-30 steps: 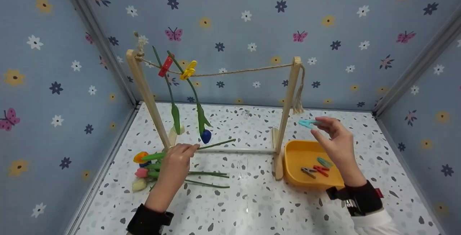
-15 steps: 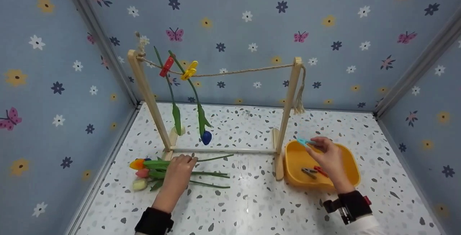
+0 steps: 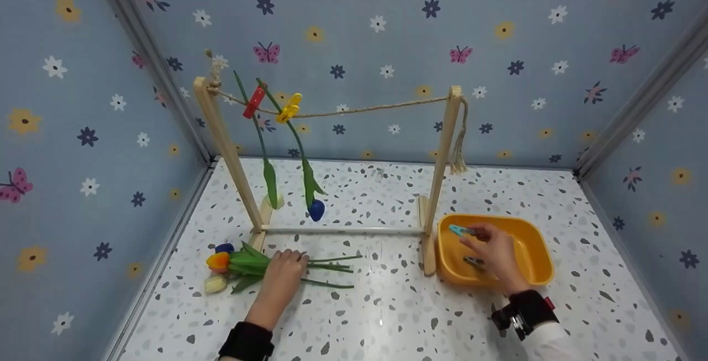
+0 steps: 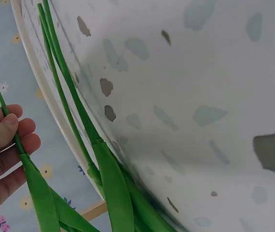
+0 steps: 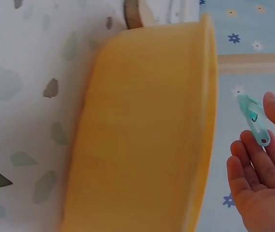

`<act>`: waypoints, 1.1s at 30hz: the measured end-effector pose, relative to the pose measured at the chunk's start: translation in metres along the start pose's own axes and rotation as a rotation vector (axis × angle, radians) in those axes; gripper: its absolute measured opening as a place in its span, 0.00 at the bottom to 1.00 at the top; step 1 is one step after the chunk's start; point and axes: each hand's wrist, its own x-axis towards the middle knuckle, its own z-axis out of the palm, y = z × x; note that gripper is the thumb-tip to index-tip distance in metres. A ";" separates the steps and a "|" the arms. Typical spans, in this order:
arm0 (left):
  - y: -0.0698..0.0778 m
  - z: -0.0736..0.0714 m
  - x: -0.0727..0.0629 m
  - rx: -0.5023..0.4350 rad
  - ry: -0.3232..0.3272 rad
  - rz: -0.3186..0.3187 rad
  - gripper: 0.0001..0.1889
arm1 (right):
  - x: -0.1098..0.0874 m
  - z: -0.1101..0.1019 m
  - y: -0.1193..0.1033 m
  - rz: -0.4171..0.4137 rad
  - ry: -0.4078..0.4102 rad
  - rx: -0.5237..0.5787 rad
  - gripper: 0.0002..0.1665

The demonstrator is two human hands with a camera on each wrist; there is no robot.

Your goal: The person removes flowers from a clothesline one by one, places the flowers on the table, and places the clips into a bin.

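Note:
My left hand (image 3: 285, 273) pinches the green stem of an artificial tulip between thumb and fingers, plainly seen in the left wrist view, where the held stem (image 4: 17, 140) stands apart from the others. It is low over a bunch of tulips with an orange bloom (image 3: 217, 262), a blue bloom (image 3: 225, 248) and a white bloom (image 3: 215, 283). Which bloom belongs to the held stem is hard to tell. Over the yellow basin (image 3: 534, 234), my right hand (image 3: 494, 247) pinches a light blue clothespin (image 5: 254, 120) between thumb and fingers.
A wooden stand with a rope (image 3: 376, 108) spans the middle. A red clothespin (image 3: 254, 101) and a yellow clothespin (image 3: 289, 108) hold two tulips upside down on it. Another clothespin (image 3: 474, 262) lies in the basin. Flowered walls enclose the speckled table (image 3: 381, 317).
My left hand has come down towards the bunch with its tulip, shifting slightly right. My right hand has lowered the light blue clothespin from above the basin's far side to over the basin.

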 end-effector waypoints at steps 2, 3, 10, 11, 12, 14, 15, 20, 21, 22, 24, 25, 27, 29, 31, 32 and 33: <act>0.002 0.005 -0.001 0.004 0.000 -0.005 0.10 | 0.000 0.005 0.004 0.013 -0.028 0.000 0.25; 0.002 0.007 -0.002 0.004 -0.001 -0.007 0.10 | 0.000 0.008 0.005 0.015 -0.040 -0.004 0.24; 0.005 0.018 -0.005 -0.003 -0.021 -0.007 0.07 | -0.002 0.023 0.015 -0.028 -0.055 -0.054 0.21; 0.005 0.019 -0.006 -0.004 -0.024 -0.007 0.06 | -0.002 0.025 0.015 -0.024 -0.065 -0.061 0.21; 0.006 0.021 -0.007 -0.007 -0.029 -0.007 0.06 | -0.002 0.026 0.016 -0.012 -0.076 -0.068 0.20; 0.007 0.025 -0.009 -0.008 -0.043 -0.009 0.06 | -0.003 0.028 0.016 0.007 -0.090 -0.091 0.20; 0.008 0.027 -0.010 -0.006 -0.051 -0.011 0.06 | -0.003 0.029 0.016 0.017 -0.097 -0.102 0.20; 0.009 0.031 -0.011 -0.010 -0.093 -0.022 0.07 | -0.002 0.030 0.017 0.047 -0.137 -0.132 0.18; 0.009 0.032 -0.011 -0.013 -0.100 -0.023 0.07 | -0.002 0.030 0.017 0.055 -0.152 -0.132 0.17; 0.009 0.032 -0.011 -0.017 -0.108 -0.026 0.07 | -0.001 0.030 0.017 0.064 -0.164 -0.136 0.17; 0.009 0.032 -0.011 -0.025 -0.117 -0.031 0.07 | -0.001 0.029 0.016 0.084 -0.184 -0.149 0.16; 0.009 0.032 -0.011 -0.029 -0.119 -0.033 0.07 | -0.001 0.028 0.016 0.091 -0.194 -0.159 0.15; 0.009 0.032 -0.010 -0.036 -0.116 -0.036 0.07 | 0.000 0.027 0.014 0.087 -0.209 -0.192 0.14; 0.009 0.031 -0.010 -0.036 -0.113 -0.039 0.07 | 0.001 0.026 0.012 0.074 -0.219 -0.241 0.13; 0.009 0.031 -0.010 -0.031 -0.116 -0.040 0.07 | 0.002 0.026 0.010 0.052 -0.235 -0.299 0.12; 0.009 0.031 -0.010 -0.026 -0.120 -0.040 0.07 | 0.003 0.026 0.010 0.038 -0.243 -0.333 0.11; 0.009 0.031 -0.010 -0.022 -0.127 -0.042 0.07 | 0.004 0.026 0.009 0.025 -0.254 -0.369 0.11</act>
